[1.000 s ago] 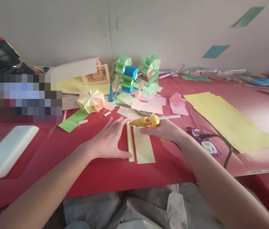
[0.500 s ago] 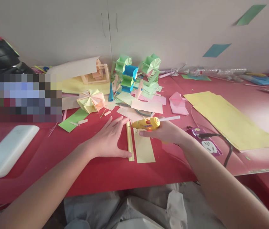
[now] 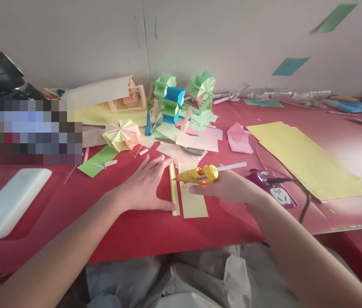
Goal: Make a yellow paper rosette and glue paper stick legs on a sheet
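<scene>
My left hand (image 3: 147,186) lies flat on the red table (image 3: 155,233), its thumb and fingertips pressing against a thin rolled yellow paper tube (image 3: 173,188). The tube sits along the left edge of a yellow paper strip (image 3: 193,203). My right hand (image 3: 228,186) grips a small yellow hot glue gun (image 3: 198,174) with a white glue stick sticking out of its back. The gun's nozzle points left, just above the tube and the strip.
Folded paper shapes in green, blue and yellow (image 3: 171,100) pile up behind the hands. A purple power socket (image 3: 275,192) with a black cord lies to the right, beside large yellow sheets (image 3: 309,160). A white power bank (image 3: 6,203) rests at the left.
My right hand has brought the glue gun slightly nearer and lower along the tube. My left hand has stayed pressed on the tube.
</scene>
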Tool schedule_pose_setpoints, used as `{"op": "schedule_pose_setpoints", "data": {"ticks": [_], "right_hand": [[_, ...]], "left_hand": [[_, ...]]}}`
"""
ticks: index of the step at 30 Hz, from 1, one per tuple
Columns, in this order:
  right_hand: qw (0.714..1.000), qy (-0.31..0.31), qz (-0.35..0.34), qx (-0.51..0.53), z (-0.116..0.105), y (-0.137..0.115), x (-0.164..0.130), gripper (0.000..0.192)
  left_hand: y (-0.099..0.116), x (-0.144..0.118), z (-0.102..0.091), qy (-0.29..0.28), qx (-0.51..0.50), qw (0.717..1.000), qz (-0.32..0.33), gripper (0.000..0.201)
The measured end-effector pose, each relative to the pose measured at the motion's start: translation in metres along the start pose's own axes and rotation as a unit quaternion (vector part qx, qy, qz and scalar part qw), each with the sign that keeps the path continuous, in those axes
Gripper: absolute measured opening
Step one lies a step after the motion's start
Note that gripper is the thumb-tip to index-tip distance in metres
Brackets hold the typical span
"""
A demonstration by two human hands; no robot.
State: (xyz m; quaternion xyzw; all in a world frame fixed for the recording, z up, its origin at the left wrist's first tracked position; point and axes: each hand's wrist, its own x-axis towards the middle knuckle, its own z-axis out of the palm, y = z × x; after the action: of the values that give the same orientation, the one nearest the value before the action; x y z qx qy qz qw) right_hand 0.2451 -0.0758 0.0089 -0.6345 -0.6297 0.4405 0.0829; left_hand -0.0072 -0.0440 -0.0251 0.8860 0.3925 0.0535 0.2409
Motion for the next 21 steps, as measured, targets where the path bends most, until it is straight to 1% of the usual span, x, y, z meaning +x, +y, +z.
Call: {"op": "schedule_pose_setpoints", "data": {"ticks": [3,8,12,14,21], "right_hand": [[1.000,-0.004,0.002,-0.022,0.001,0.002,-0.004,0.043],[0.999,0.005,-0.010,-0.053,0.002,-0.001,-0.013,0.040],[0.997,-0.015,0.004,-0.080,0.002,-0.004,-0.019,0.041],[0.997,-0.014,0.009,-0.081,0.003,-0.004,-0.021,0.041],[0.997,-0.006,0.002,-0.082,0.006,0.007,-0.026,0.038]], "left_hand": [[-0.002,-0.001,0.001,0.005,0.000,1.000,0.004,0.119],[-0.002,-0.001,0.001,0.010,0.002,1.000,0.005,0.118],[-0.001,0.000,0.000,0.001,0.007,1.000,0.001,0.120],[-0.001,0.000,-0.001,-0.001,0.007,1.000,-0.002,0.120],[0.001,0.000,-0.002,0.000,-0.003,1.000,-0.003,0.118]]}}
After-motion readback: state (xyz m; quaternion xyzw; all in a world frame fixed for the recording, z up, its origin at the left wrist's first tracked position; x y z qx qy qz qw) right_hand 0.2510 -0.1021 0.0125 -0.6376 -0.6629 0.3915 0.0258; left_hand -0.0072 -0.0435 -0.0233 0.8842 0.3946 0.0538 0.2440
